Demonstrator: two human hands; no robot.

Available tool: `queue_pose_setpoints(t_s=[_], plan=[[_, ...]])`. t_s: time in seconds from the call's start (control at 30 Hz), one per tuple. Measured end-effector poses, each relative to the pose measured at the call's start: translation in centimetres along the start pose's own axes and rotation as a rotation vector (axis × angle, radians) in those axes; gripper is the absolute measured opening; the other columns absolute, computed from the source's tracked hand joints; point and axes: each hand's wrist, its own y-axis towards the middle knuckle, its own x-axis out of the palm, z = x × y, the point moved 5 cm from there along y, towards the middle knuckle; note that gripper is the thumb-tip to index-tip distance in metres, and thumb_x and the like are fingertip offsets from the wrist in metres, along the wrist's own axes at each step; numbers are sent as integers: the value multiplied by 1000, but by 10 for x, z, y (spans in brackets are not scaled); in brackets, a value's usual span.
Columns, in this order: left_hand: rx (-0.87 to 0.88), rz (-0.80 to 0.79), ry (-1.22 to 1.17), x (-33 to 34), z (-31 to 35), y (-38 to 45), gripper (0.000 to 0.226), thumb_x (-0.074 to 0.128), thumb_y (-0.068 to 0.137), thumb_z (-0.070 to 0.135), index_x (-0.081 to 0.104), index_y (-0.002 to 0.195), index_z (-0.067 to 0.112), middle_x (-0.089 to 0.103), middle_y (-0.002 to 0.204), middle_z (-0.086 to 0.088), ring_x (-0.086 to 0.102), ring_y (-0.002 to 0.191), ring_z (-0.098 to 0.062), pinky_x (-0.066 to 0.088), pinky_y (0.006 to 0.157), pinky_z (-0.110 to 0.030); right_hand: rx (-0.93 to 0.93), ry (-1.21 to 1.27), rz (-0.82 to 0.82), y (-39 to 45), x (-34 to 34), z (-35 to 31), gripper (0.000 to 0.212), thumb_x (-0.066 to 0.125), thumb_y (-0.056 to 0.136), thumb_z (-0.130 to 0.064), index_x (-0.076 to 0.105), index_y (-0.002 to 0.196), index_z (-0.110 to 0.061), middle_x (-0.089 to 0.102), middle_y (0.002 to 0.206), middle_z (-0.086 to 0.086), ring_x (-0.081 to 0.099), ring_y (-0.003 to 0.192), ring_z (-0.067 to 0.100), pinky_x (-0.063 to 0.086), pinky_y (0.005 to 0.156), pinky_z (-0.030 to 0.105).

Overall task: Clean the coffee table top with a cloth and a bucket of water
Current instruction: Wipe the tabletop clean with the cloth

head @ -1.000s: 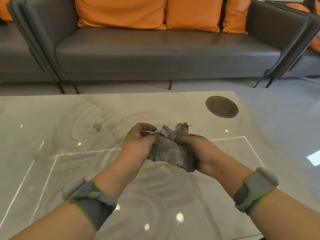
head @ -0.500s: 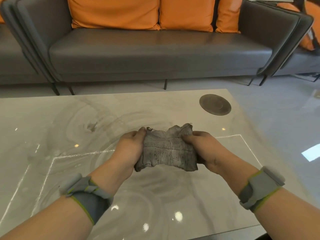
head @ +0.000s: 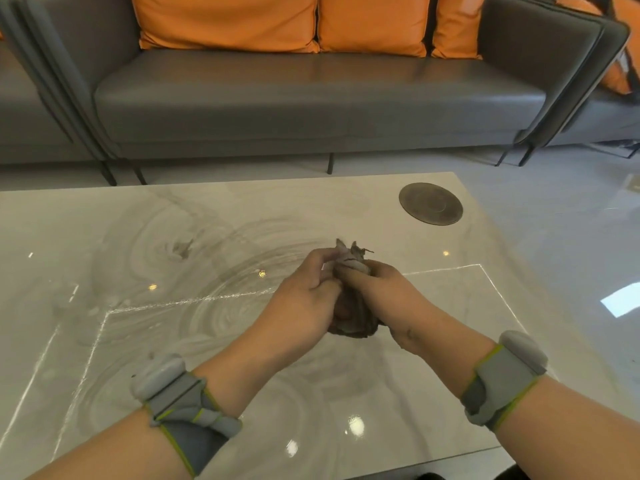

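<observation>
A damp grey cloth [head: 353, 320] is bunched between both hands above the middle of the glossy marble coffee table [head: 138, 271]. My left hand [head: 304, 299] grips its left side and my right hand [head: 384, 296] grips its right side, the two hands pressed close together. Two frayed corners of the cloth stick up above my fingers. Most of the cloth is hidden by the hands. Curved wipe streaks mark the table top. No bucket is in view.
A dark round coaster [head: 430, 203] lies at the table's far right corner. A grey sofa [head: 311, 98] with orange cushions [head: 225, 19] stands just beyond the table's far edge. Shiny tiled floor [head: 571, 220] runs along the right side.
The cloth was spread flat between the hands half a second ago; now the hands have come together and the cloth is folded and bunched up.
</observation>
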Motion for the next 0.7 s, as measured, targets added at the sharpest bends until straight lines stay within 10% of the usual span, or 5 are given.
queue_pose_setpoints(t_s=[0.1,0.27,0.4,0.7], plan=[[-43,53,38,-8,-1,1,36,46,93,11,54,118,35,70,103,7,73,73,-19,61,64,-39,0,-103,92,7,-14,5,14,62,91,-23,71,99,-16,76,92,6,73,91,25,61,83,42],[-18,58,764,-32,-23,8,31,51,92,27,60,122,25,66,117,6,61,108,-18,51,91,-34,-138,-493,346,18,-62,-1,23,50,86,-33,70,87,-22,74,75,2,71,66,23,60,66,40],[-157,-41,1138,-39,-46,5,42,46,92,37,54,130,20,57,125,-5,52,115,-30,48,93,-37,-181,-919,585,24,-98,17,27,47,95,-42,70,92,-28,55,100,4,59,74,28,51,67,36],[-193,-148,1176,-38,-55,3,47,44,91,41,51,132,21,63,121,-3,55,115,-29,49,94,-39,-239,-1426,389,19,-45,70,31,46,98,-37,67,114,-19,60,103,7,61,91,31,46,78,38]])
